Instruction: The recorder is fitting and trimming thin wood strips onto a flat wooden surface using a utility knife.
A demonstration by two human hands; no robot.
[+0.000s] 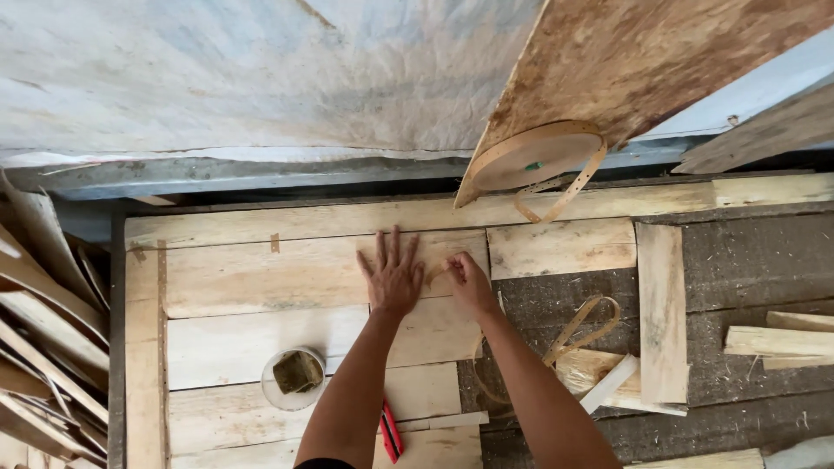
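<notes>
Most veneer sheets (295,304) already lie joined on the desk (747,252) — left hand (393,278) flat and spread, right hand (466,280) pinching tape strip (434,271) at the seam, right side still bare.

- Left hand (393,276) lies flat on a wood sheet (287,274) at frame centre; right hand (467,280) sits just right of it, at the sheet's right edge.
- A small round container (294,378) rests on the sheets, lower left of the hands.
- A cutter (390,432), perhaps, lies at bottom centre.
- A tape roll (536,156) leans at upper right.
- Loose strip (580,326) loops right of the right forearm.
</notes>
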